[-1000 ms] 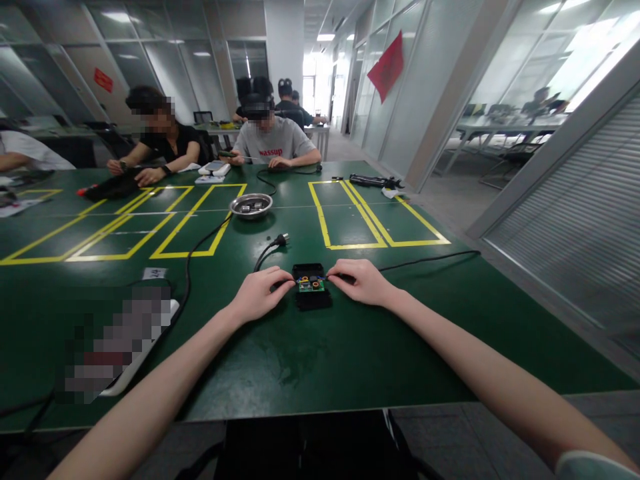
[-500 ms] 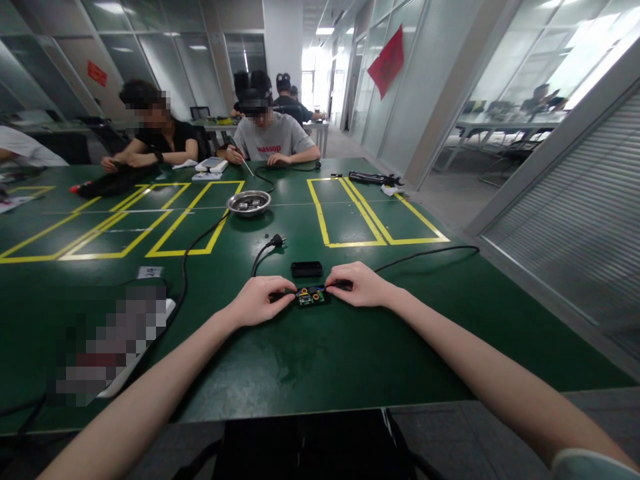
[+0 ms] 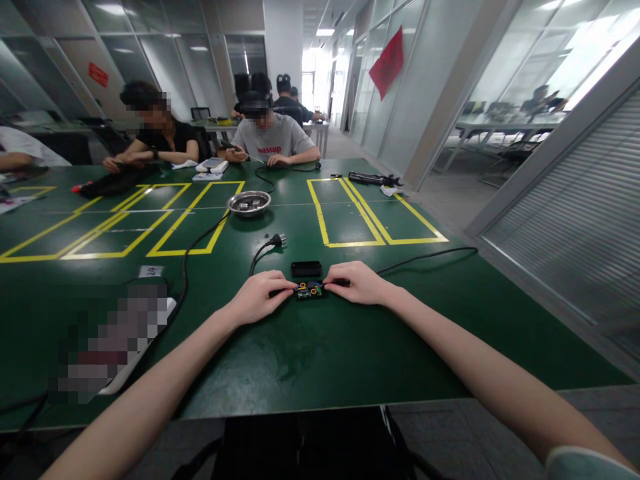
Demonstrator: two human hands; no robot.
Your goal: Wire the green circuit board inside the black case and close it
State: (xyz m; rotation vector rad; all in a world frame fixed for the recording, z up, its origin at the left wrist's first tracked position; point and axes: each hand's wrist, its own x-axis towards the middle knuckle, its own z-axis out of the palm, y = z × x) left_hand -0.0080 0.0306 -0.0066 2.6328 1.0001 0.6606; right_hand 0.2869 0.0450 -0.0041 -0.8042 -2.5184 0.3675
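An open black case with a green circuit board (image 3: pixel 310 291) lies on the table between my hands; coils and coloured wires show on the board. At the left end, my left hand (image 3: pixel 263 293) is closed in a pinch on the cable that leads back to a two-pin plug (image 3: pixel 277 241). My right hand (image 3: pixel 356 283) pinches the black cable (image 3: pixel 425 253) at the opposite end, which trails away to the right. Just behind the board lies a black case cover (image 3: pixel 306 269), hollow side up. My fingertips partly hide the cable ends.
A metal bowl (image 3: pixel 249 203) with small metal parts stands farther back. To the left lies a blurred white-edged object (image 3: pixel 125 367) beside a dark cord. Yellow tape outlines (image 3: pixel 355 244) mark the green table (image 3: pixel 350 360). Co-workers (image 3: pixel 273 137) sit across it.
The circuit board case has shifted slightly up and sits flatter between my hands. Both hands keep their pinch. Across the table, a co-worker's hand with a thin tool has moved a little.
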